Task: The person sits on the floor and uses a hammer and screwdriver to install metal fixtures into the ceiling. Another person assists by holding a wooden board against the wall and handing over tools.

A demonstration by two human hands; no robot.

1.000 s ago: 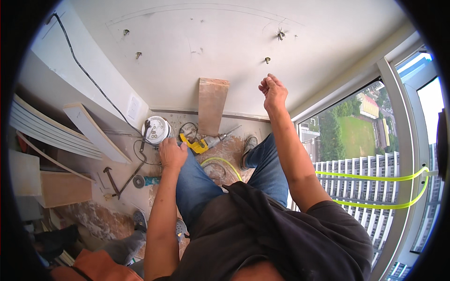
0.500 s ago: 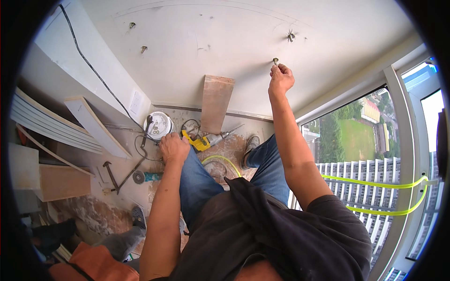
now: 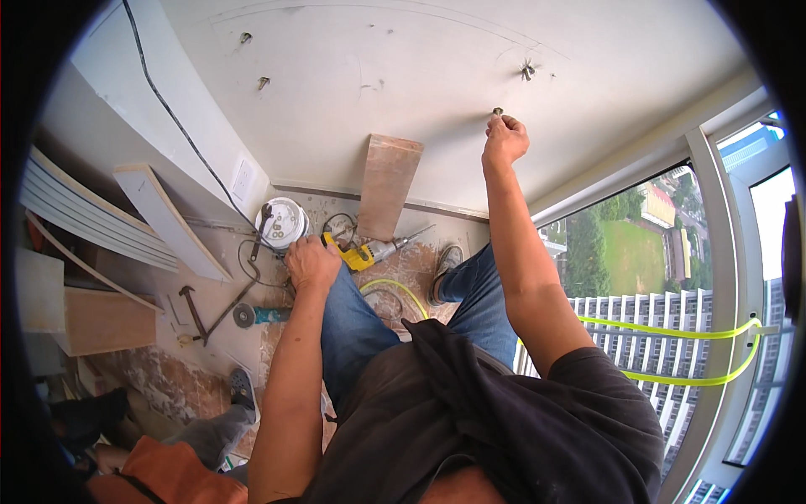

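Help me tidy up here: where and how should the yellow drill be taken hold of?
Probably by its yellow body, from above and the near side: it lies on the floor, bit pointing rightward, with the wooden board just beyond.

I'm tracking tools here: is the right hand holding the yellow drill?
No, the yellow drill lies on the floor; the right hand pinches a wall bolt.

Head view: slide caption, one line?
Right hand pinches a metal bolt jutting from a white wall; left hand rests on the knee, near a yellow-and-grey power drill.
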